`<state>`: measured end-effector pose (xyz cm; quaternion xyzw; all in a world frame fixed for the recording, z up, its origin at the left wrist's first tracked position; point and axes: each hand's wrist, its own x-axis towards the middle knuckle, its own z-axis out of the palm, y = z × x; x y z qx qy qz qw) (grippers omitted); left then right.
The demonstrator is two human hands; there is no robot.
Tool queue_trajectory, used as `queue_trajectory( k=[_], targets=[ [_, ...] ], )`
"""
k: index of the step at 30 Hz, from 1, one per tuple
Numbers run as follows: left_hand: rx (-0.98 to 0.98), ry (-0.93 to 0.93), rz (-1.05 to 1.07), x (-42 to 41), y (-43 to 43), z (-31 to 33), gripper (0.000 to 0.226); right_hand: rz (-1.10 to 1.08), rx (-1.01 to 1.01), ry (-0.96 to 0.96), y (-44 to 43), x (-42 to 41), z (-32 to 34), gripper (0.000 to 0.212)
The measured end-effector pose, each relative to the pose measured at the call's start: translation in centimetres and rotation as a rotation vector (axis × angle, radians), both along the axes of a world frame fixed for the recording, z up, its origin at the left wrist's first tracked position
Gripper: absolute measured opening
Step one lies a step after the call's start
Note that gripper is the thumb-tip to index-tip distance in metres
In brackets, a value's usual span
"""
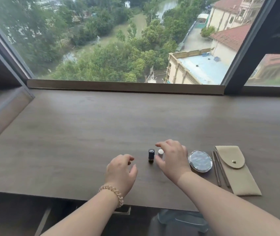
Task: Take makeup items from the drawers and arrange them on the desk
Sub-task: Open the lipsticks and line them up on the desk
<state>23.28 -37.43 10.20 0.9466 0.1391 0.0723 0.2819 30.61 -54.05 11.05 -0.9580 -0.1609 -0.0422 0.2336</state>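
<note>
Desk [84,133]: matt wood-grain surface, smooth. Black lipstick tube [151,155]: glossy, plastic-looking. Round compact [200,161], at its 3 o'clock: shiny reflective lid; pouch [234,171]: matt beige cloth.

The right hand [172,158] covers most of the white-capped tube [160,152], and at 6 o'clock the open drawer [122,210] lies mostly hidden under the surface [84,130].

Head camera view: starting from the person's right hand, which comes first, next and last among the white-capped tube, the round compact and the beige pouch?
From the right hand:
1. White-capped tube, between its fingers.
2. Round compact, just right of it.
3. Beige pouch, farthest right.
</note>
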Motion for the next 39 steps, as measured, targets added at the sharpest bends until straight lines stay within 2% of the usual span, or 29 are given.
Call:
queue_trajectory(
  k=[3, 7, 13, 16, 19, 21, 23, 25, 27, 30, 34, 37, 39],
  targets=[
    [-0.022, 0.031, -0.053, -0.1, 1.1, -0.9, 0.022, -0.031, -0.113, 0.075, 1.5, 0.3, -0.3, 0.041],
    [-0.034, 0.044, -0.111, -0.3, 1.5, -1.6, 0.025, -0.081, -0.206, 0.134, 2.7, 0.7, -1.0, 0.034],
    [-0.172, 0.066, -0.124, 0.7, 1.1, -0.4, 0.040, -0.073, -0.129, 0.096, 2.7, 0.7, -0.2, 0.026],
    [-0.240, 0.031, -0.159, 1.9, 0.4, 2.2, 0.051, -0.039, 0.015, 0.030, 2.6, 0.3, 1.9, 0.024],
    [-0.350, 0.013, -0.212, 3.0, -0.9, 5.8, 0.034, -0.041, 0.177, 0.056, 1.9, -0.6, 5.2, 0.018],
    [-0.531, -0.014, -0.212, 3.4, -1.7, 8.1, 0.020, -0.078, 0.434, 0.180, 1.0, -1.3, 7.2, 0.019],
    [-0.749, -0.050, -0.193, 3.3, -2.8, 10.5, 0.012, -0.097, 0.812, 0.346, -0.1, -2.3, 9.2, 0.024],
    [-0.861, -0.093, -0.147, 3.3, -3.8, 12.4, 0.013, -0.070, 1.002, 0.416, -1.4, -3.0, 10.6, 0.034],
    [-0.972, -0.110, -0.101, 3.1, -5.1, 14.1, 0.013, -0.033, 0.962, 0.400, -2.8, -3.6, 11.7, 0.031],
    [-1.097, -0.092, -0.080, 3.0, -6.9, 15.7, 0.011, -0.045, 0.795, 0.273, -4.0, -3.9, 13.0, 0.017],
    [-1.180, -0.085, -0.025, 2.6, -8.8, 16.7, 0.003, -0.064, 0.722, 0.172, -5.1, -3.8, 13.9, 0.015],
    [-1.193, -0.091, 0.002, 2.5, -9.7, 16.9, 0.006, -0.094, 0.694, 0.195, -5.7, -3.8, 14.2, 0.011],
    [-1.170, -0.116, 0.001, 2.5, -10.0, 16.8, 0.014, -0.107, 0.660, 0.196, -5.9, -3.9, 14.4, 0.016]
  ],
)
